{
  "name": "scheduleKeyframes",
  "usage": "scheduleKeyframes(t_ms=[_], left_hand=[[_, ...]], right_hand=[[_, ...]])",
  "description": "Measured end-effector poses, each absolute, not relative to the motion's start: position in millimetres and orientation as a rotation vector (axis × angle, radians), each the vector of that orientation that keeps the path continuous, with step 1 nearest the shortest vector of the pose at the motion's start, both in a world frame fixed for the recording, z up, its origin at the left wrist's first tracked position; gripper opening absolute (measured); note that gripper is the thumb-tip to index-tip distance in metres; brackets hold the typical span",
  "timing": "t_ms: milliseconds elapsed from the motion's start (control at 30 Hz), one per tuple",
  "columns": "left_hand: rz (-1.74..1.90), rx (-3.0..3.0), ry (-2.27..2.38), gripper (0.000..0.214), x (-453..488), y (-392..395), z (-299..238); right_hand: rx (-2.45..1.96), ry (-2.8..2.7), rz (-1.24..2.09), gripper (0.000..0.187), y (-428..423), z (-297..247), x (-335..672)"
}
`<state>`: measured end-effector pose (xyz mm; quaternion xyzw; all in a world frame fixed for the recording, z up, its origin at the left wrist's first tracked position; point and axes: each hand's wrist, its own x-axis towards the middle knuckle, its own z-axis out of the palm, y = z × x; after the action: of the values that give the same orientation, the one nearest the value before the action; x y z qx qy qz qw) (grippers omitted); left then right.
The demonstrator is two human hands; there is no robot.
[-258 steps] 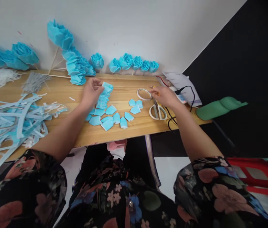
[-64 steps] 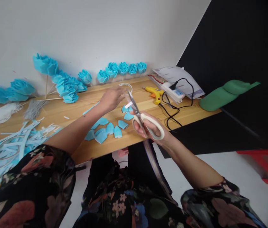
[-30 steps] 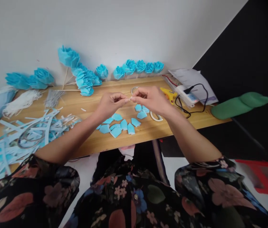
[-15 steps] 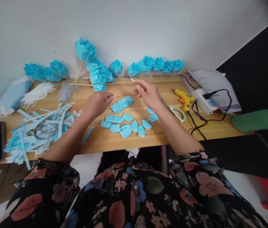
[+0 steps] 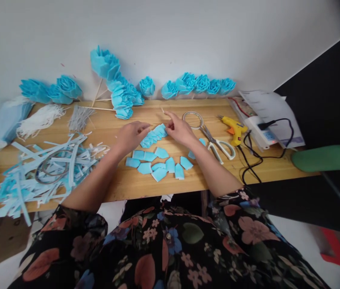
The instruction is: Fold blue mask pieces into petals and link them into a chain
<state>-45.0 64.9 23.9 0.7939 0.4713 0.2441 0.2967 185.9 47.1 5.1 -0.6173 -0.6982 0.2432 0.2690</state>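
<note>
Holding a thin white sliver at the forefinger of the right hand, we had its thumb bent close to one end of a row of overlapping blue pieces. Our left hand had thumb and fingertips drawn nearly together at the other end; whether they pinched the row we could not tell. It lay on the wooden tabletop. To handle it well, we judged, we needed light, even pressure from both ends, lest the overlaps slide, and the sliver clear of the folds. Nearer us lay loose blue pieces; rightward, scissors and a yellow glue gun; behind, blue flowers lined the wall.
</note>
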Motion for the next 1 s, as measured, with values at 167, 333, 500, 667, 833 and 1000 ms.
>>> scheduleKeyframes(t_ms=[167,333,500,667,833,1000], left_hand=[[0.761,1.988,1.175,0.053,-43,67,25],[0.646,1.884,0.964,0.056,-39,66,44],[0.584,1.816,0.983,0.037,-29,63,53],[0.680,1.567,1.119,0.031,-19,56,49],[0.805,1.360,1.129,0.040,-17,51,47],[0.835,1.267,1.084,0.038,-19,49,44]], right_hand=[[-1.313,-1.718,0.894,0.075,41,9,185],[-1.164,-1.688,0.979,0.073,28,26,183],[-1.129,-1.647,1.034,0.070,26,29,186],[-1.069,-1.558,1.156,0.075,33,27,195],[-1.175,-1.562,0.814,0.066,27,32,195],[-1.244,-1.850,0.405,0.054,16,31,186]])
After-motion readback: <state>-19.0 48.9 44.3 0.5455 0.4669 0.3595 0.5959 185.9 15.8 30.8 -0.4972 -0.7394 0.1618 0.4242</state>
